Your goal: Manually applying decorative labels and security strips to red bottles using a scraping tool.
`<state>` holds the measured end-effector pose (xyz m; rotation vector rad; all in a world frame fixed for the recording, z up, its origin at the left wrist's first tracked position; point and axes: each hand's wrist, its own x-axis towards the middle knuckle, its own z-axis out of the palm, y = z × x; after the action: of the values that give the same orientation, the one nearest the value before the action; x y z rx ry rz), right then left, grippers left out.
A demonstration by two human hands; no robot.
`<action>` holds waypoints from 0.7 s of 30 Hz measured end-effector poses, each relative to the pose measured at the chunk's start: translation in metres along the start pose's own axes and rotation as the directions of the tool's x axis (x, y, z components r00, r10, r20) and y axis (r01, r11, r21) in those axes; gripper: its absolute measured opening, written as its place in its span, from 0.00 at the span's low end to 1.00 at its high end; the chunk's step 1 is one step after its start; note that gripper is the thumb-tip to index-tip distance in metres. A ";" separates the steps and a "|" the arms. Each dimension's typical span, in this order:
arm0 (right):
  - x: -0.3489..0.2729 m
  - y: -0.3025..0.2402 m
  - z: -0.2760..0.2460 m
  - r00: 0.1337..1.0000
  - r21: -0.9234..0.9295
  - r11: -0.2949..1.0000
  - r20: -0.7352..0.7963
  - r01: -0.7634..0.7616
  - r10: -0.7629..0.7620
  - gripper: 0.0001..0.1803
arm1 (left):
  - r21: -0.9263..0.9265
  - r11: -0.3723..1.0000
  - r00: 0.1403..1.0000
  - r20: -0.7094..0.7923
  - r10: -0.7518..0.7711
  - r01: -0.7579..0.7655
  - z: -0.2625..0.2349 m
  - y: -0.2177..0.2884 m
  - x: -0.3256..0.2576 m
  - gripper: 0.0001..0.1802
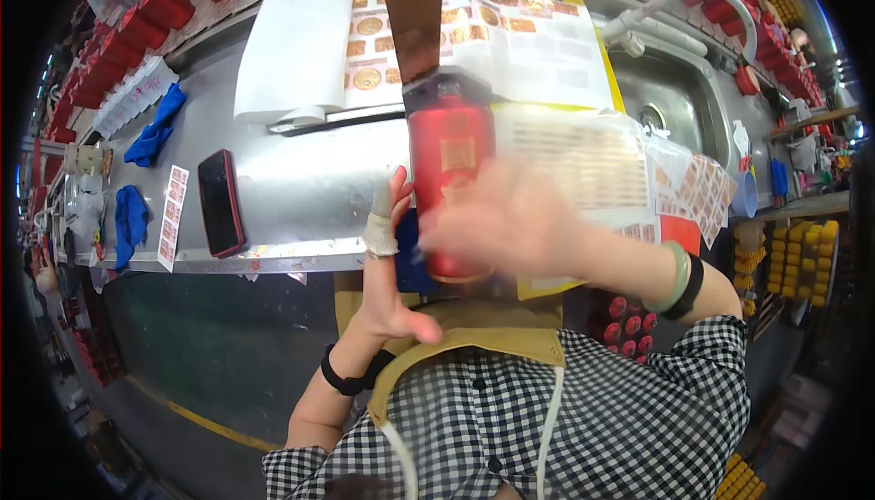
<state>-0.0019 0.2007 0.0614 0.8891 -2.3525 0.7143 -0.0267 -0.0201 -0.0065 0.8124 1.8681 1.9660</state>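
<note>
A red bottle (451, 149) with a small gold label and a dark neck is in front of me at the table's near edge, its neck pointing away. My left hand (387, 254) is just left of it, fingers stretched and thumb apart, with pale covers on some fingers. Nothing shows in its palm. Across the bottle's right side and lower body passes my right hand (510, 217), smeared by motion, so its fingers cannot be made out. A dark blue cloth (416, 258) shows between my left hand and the bottle. What supports the bottle is unclear.
A brown post (412, 17) rises behind the bottle. Sheets of gold labels (556, 53) lie at the back and right. A phone (221, 202), a label strip (172, 217) and blue cloths (157, 126) lie left. A sink (670, 99) is at right; red bottles (164, 5) line the back.
</note>
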 end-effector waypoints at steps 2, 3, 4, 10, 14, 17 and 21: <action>0.004 0.039 -0.006 0.969 -0.084 0.969 -0.110 -0.232 0.223 0.10 | 0.441 0.883 0.987 0.056 0.150 -0.159 0.007 0.007 -0.004 0.79; 0.004 0.055 -0.012 0.949 -0.177 0.945 -0.208 -0.275 0.237 0.11 | 0.571 0.798 0.974 0.017 0.226 -0.195 0.017 0.004 -0.001 0.77; -0.002 0.056 -0.016 0.948 -0.179 0.944 -0.211 -0.278 0.239 0.11 | 0.561 0.808 0.974 -0.010 0.227 -0.182 0.017 0.003 0.000 0.73; -0.040 -0.003 -0.010 0.996 0.057 0.994 0.016 0.090 -0.091 0.15 | 0.458 0.876 0.980 -0.046 0.193 -0.151 0.013 0.002 0.004 0.61; -0.011 0.056 -0.007 0.920 -0.132 0.939 -0.281 -0.318 0.272 0.07 | 0.442 0.888 0.986 -0.038 0.160 -0.127 0.010 0.001 -0.001 0.59; -0.021 0.051 -0.013 0.977 -0.376 0.920 -0.209 -0.109 0.030 0.08 | 0.495 0.853 0.981 -0.008 0.192 -0.163 0.010 0.000 -0.001 0.59; -0.027 -0.016 -0.007 0.990 -0.087 0.986 0.001 0.142 -0.142 0.10 | 0.385 0.918 0.985 -0.097 0.140 -0.092 0.014 -0.007 -0.003 0.57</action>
<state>0.0284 0.2064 0.0540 1.0032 -2.2699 0.5527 -0.0172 -0.0100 -0.0136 0.9446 2.3714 1.7766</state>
